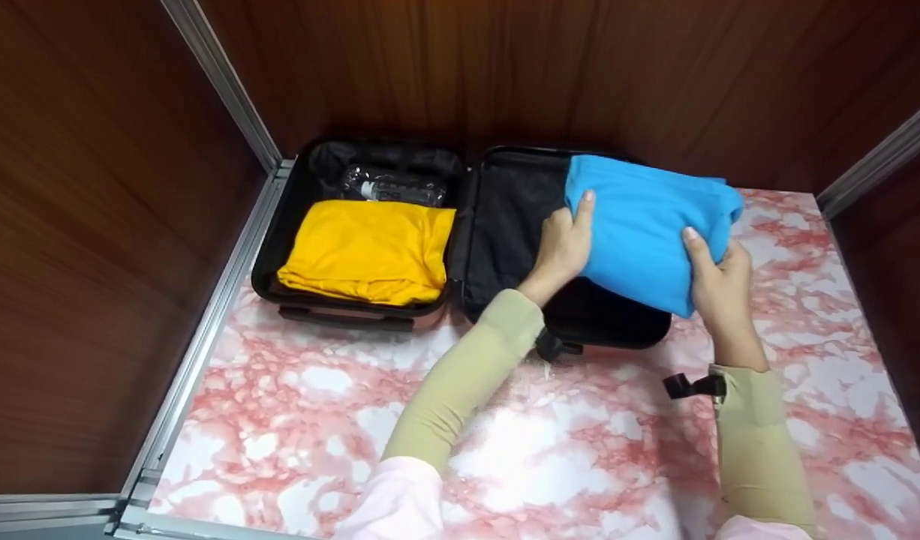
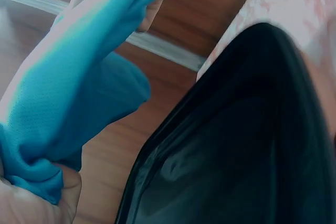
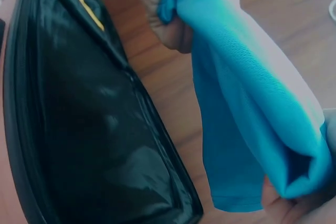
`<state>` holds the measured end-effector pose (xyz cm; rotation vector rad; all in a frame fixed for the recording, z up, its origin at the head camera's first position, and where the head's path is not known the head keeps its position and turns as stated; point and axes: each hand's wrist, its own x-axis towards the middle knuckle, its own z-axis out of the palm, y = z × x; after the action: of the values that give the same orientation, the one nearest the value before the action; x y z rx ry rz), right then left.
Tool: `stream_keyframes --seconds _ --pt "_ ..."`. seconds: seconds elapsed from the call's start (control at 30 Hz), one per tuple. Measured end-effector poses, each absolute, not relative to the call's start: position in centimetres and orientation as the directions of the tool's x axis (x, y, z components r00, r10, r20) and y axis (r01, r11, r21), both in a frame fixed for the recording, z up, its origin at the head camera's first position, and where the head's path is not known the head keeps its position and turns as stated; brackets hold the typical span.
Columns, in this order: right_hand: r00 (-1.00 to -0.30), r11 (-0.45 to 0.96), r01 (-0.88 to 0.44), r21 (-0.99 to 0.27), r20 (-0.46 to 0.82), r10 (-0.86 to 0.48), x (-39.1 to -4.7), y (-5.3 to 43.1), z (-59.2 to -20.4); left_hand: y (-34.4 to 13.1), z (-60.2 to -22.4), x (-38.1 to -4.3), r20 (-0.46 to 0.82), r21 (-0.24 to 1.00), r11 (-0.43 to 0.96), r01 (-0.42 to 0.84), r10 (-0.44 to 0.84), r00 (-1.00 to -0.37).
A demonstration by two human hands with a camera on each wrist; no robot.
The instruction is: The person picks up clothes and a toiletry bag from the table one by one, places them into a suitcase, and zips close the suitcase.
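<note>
Likely light, soft and floppy; best to hold the blue cloth (image 1: 640, 225) by opposite edges, as here: gripped by fingers of left hand (image 1: 565, 244) and right hand (image 1: 724, 283), partly above the open suitcase (image 1: 499, 232).

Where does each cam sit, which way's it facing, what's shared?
Head: on the head, facing forward-down at open black suitcase, yellow garment, blue garment; left hand, right hand, sleeved forearms show.
Left wrist: on that wrist, facing blue garment, suitcase, wood-grain panels; parts of both hands show.
Right wrist: on that wrist, facing the same from the other end; both hands partly show.
Both wrist views share the blue garment between the hands.
</note>
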<state>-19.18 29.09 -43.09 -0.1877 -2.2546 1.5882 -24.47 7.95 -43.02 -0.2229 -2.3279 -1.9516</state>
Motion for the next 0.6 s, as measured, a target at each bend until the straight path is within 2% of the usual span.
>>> stream_keyframes --seconds 0.23,0.37,0.47,0.6 --pt "-0.943 0.334 -0.138 -0.932 0.226 0.244 -19.7 26.8 -43.5 5.2 -42.3 -25.4 0.22 0.944 0.235 0.23 0.07 -0.973" --pt "-0.957 0.308 -0.159 -0.938 0.223 0.185 -19.5 25.0 -42.3 3.8 -41.8 -25.9 0.233 0.942 0.233 0.242 0.064 -0.97" --pt "-0.963 0.273 -0.181 -0.945 0.226 0.145 -19.0 23.5 -41.1 2.8 -41.5 -26.3 0.221 0.942 0.246 0.227 0.05 -0.974" --pt "-0.968 0.217 -0.218 -0.951 0.24 0.079 -19.3 22.4 -41.4 1.1 -41.0 -26.9 0.18 0.935 0.306 0.18 0.028 -0.983"
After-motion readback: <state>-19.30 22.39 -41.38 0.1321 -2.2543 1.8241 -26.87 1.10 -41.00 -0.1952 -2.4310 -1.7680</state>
